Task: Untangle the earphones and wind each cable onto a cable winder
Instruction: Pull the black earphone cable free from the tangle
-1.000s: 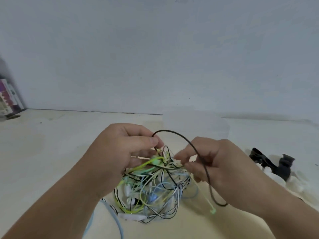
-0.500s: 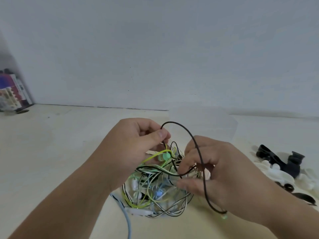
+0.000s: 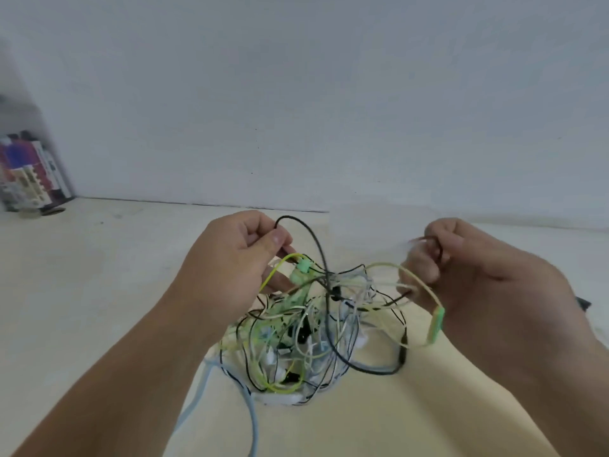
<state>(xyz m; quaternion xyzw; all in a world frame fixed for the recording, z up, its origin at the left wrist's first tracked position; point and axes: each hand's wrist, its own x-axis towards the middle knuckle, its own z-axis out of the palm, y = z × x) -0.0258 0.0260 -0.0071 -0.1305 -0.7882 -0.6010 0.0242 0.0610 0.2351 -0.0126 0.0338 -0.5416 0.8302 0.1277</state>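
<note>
A knot of earphone cables [image 3: 296,338] in green, white, black and pale blue hangs between my hands, its bottom near the table. My left hand [image 3: 230,265] pinches the top of a black cable loop [image 3: 313,239] between thumb and forefinger, with a green earbud piece [image 3: 301,270] just below its fingers. My right hand [image 3: 478,282] is curled around strands on the right side, blurred by motion. A pale green cable with a green inline remote [image 3: 435,324] loops under that hand. No cable winder shows clearly.
The pale tabletop [image 3: 99,291] runs back to a plain grey wall. Books or boxes [image 3: 26,173] stand at the far left. A pale blue cable [image 3: 253,420] trails from the knot toward me. A dark object [image 3: 583,303] peeks out behind my right hand.
My right hand has moved right and up, away from my left hand, drawing strands out of the knot. The green remote has come up beside it. The view has shifted left, hiding the dark items at right.
</note>
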